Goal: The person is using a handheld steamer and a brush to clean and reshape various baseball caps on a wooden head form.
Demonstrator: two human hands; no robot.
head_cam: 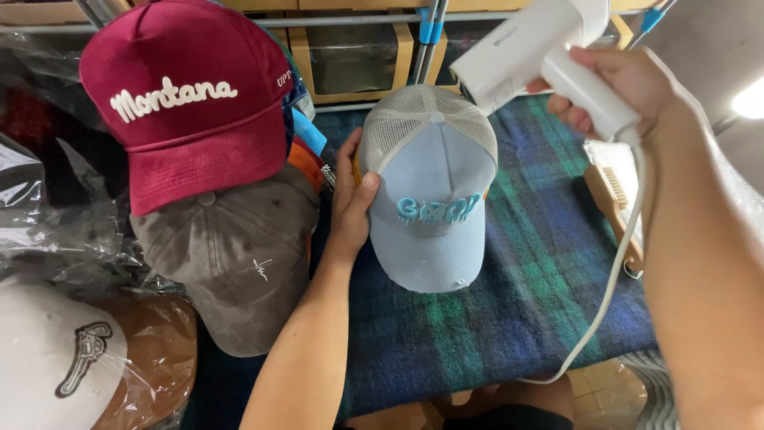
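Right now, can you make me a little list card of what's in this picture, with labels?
Left hand: touching the side of the light blue cap
Right hand: gripping the white handheld appliance, aimed toward that cap
Cord: white, hanging from the appliance across the cloth
Surface: blue and green plaid cloth
Beside it: dark red cap above a grey-brown cap
Far right: wooden brush
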